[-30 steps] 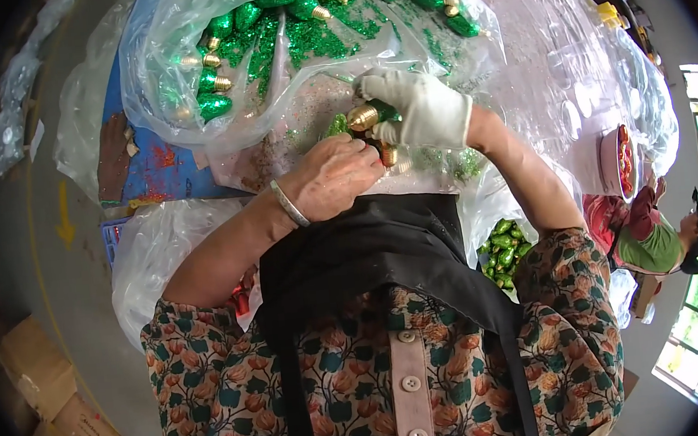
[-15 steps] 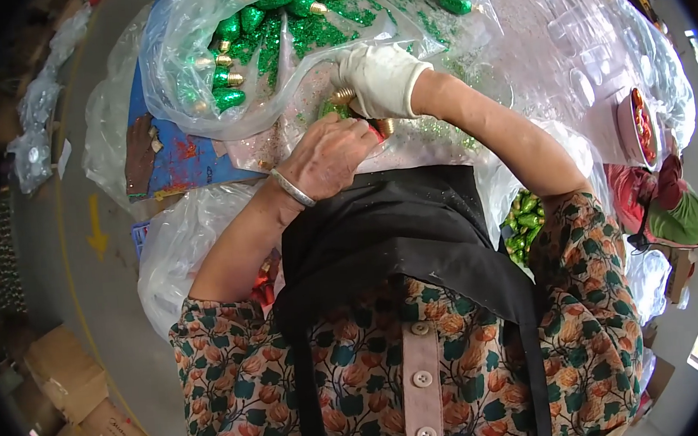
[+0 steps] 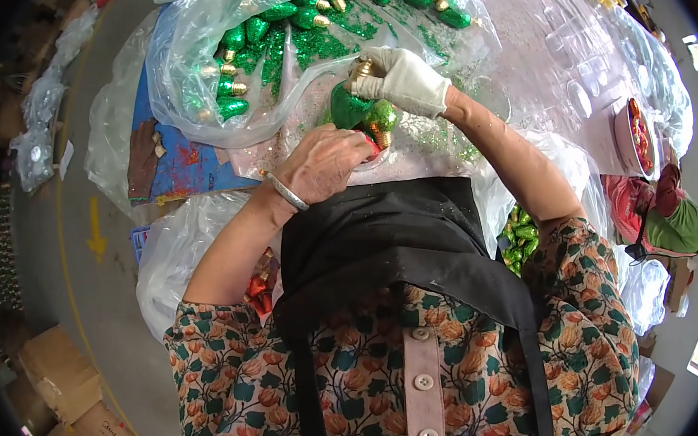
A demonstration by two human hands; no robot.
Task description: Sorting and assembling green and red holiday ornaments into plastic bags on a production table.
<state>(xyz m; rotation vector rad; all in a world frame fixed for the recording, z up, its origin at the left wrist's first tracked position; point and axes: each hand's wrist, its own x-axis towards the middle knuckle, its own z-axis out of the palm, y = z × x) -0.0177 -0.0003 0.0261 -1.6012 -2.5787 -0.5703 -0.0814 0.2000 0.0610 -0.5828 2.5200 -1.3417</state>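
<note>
In my gloved right hand (image 3: 407, 80), the fingers pinch the gold screw cap of a dark green bulb ornament (image 3: 348, 107), which hangs tilted down to the left. A light green glitter bulb ornament (image 3: 380, 116) sits just below it, gold cap toward me. My bare left hand (image 3: 323, 162), with a bangle at the wrist, is curled closed beside these ornaments. A bit of red (image 3: 373, 146) shows at its fingertips, and light green glitter shows above its knuckles. What lies inside the left fingers is mostly hidden.
A clear plastic bag (image 3: 167, 84) at the back holds several green glitter bulb ornaments (image 3: 258, 30) and loose glitter. Bags by my waist hold red ornaments (image 3: 259, 287) and light green ones (image 3: 522, 236). A pink tub (image 3: 624, 140) stands right, near another person (image 3: 677, 218).
My right hand has turned and drawn slightly right, lifting the cap of the dark green ornament. That ornament and the light green one now show more fully. The left hand has barely moved.
</note>
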